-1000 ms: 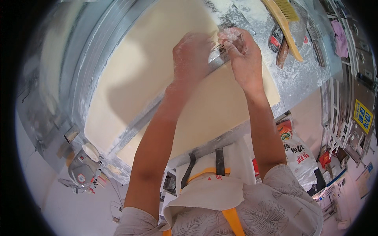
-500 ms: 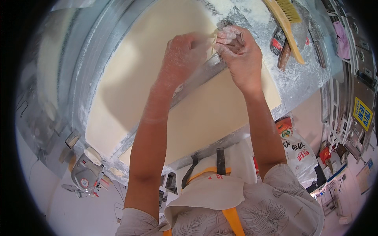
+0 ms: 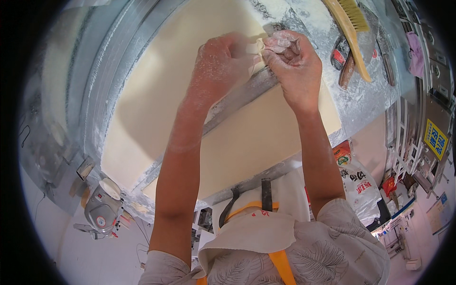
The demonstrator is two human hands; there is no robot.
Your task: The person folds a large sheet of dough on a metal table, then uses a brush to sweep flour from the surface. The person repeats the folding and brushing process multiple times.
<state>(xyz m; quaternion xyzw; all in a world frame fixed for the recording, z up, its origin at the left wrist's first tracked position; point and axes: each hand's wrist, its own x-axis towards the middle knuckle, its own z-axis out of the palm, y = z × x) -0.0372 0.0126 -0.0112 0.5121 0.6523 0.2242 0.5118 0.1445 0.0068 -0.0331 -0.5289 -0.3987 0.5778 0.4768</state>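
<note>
Both hands meet over the far part of the floured bench, dusted white with flour. A small pale piece of dough [image 3: 260, 46] is pinched between them. My left hand [image 3: 213, 69] is closed on its left side, the fingertips partly smeared by motion. My right hand [image 3: 298, 66] grips the right side with thumb and curled fingers. Beneath the left arm a large rolled dough sheet [image 3: 135, 128] lies flat. A second, narrower dough sheet [image 3: 254, 137] lies nearer me, beyond a strip of bare bench. Whether the small piece joins a sheet, I cannot tell.
Right of my hands lie a wooden bench brush [image 3: 351, 35], a wooden-handled tool [image 3: 347, 73] and a black-and-red object [image 3: 339, 54]. Loose flour [image 3: 304, 14] covers the far bench. A grey scale-like device [image 3: 101, 211] stands at lower left; a white printed sack [image 3: 361, 190] at lower right.
My hands have shifted slightly, the right one a little to the right, with the pinched dough still between them. The whole view has moved slightly.
</note>
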